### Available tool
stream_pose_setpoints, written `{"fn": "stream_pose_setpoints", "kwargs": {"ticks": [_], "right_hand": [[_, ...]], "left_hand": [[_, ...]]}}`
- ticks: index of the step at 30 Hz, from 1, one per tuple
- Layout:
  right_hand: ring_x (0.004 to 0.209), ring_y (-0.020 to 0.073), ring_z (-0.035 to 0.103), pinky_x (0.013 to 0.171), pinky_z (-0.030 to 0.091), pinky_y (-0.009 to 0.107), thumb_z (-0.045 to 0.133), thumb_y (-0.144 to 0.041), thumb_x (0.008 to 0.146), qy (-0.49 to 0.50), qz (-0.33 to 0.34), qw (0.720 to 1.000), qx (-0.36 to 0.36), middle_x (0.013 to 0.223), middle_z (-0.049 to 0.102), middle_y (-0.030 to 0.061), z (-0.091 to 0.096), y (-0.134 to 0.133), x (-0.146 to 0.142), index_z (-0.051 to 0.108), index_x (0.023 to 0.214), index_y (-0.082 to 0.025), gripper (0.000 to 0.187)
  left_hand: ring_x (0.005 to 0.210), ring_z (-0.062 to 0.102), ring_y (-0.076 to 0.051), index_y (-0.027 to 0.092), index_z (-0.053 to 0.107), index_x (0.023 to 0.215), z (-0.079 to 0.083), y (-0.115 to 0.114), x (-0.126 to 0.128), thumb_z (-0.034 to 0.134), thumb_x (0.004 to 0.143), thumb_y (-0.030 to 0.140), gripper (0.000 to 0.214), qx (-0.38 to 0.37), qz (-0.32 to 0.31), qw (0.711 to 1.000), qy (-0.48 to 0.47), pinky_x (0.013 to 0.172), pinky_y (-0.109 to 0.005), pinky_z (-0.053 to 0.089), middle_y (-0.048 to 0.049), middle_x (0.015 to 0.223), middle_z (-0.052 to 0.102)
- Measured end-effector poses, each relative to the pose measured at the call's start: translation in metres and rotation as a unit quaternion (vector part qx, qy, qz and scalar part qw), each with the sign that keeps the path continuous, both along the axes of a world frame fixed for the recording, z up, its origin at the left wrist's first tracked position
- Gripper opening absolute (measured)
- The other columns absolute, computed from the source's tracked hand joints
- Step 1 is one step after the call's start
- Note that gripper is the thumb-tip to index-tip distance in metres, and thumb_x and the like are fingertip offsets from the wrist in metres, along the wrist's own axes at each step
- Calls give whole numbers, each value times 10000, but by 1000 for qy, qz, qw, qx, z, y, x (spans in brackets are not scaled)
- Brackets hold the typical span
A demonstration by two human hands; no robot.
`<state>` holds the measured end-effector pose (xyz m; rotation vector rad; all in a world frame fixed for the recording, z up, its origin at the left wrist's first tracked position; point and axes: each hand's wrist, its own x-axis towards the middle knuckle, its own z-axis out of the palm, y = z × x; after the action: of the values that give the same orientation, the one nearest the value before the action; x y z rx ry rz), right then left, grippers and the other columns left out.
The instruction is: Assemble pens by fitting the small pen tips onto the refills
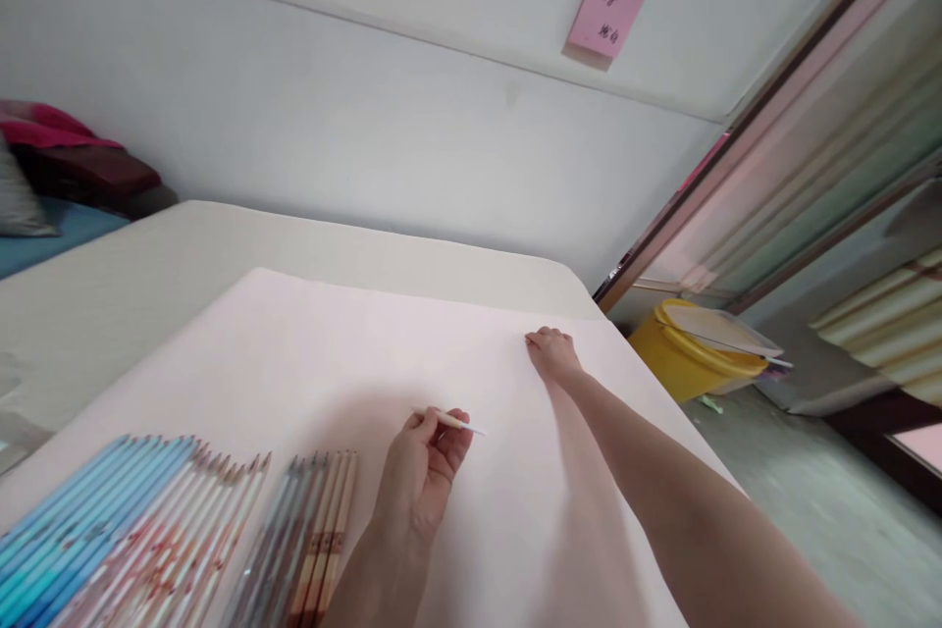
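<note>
My left hand [431, 456] is raised over the pale pink sheet [412, 343], palm partly turned up. Between its thumb and fingers is a short, slim wooden-coloured stick with a white tip [450, 420], pointing right; its exact kind is unclear. Farther off, my right hand [555, 350] reaches to the sheet's far right part. Its fingers are closed, and a small orange-brown spot shows at the fingertips, too small to name. Left of my left hand lie rows of pencils: blue ones [95, 510], white ones with reddish patterns [198, 520], grey ones [284, 525] and plain wooden ones [335, 500].
The sheet lies on a cream table [294, 235] against a white wall [368, 108]. A pink note [607, 10] is taped up there. On the floor to the right stands a yellow bin [673, 353]. Dark and pink items [80, 162] sit at the far left.
</note>
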<state>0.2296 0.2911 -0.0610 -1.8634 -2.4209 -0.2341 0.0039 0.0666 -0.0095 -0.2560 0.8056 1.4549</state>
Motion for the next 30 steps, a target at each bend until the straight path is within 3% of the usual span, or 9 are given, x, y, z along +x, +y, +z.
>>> {"fn": "stream_pose_setpoints", "kwargs": {"ticks": [13,18,25,30], "right_hand": [[915,195,492,799,305,294,380,-270,903,35,14,999,-3,959,602,71,-2,-2,-13,650,1029,-258,299],[884,191,499,734,332,267,402,-266,888,69,16,997,-30,883,590,69,-1,1,-15,675,935,-244,277],[920,199,504,788,345,285,437,-307,879,168,-2,985,-50,926,587,81,0,-2,-23,661,956,-219,253],[808,179,525,738,382,289,492,-285,824,287,-34,955,-73,826,592,66,10,-8,-32,644,867,-184,187]], "left_hand": [[700,675,-161,130,517,710,4,-1,-2,509,842,109,135,-7,-1,1000,-8,642,-285,565,-102,737,666],[707,675,-161,130,526,721,5,-1,-3,507,844,108,126,-1,0,1000,-13,641,-287,567,-98,744,668],[691,674,-161,130,519,715,5,-1,-3,510,840,104,129,-7,4,1000,-21,638,-294,568,-97,737,666],[711,678,-169,132,510,724,4,1,-5,509,841,103,121,-6,8,1000,-18,652,-297,567,-103,745,669]]}}
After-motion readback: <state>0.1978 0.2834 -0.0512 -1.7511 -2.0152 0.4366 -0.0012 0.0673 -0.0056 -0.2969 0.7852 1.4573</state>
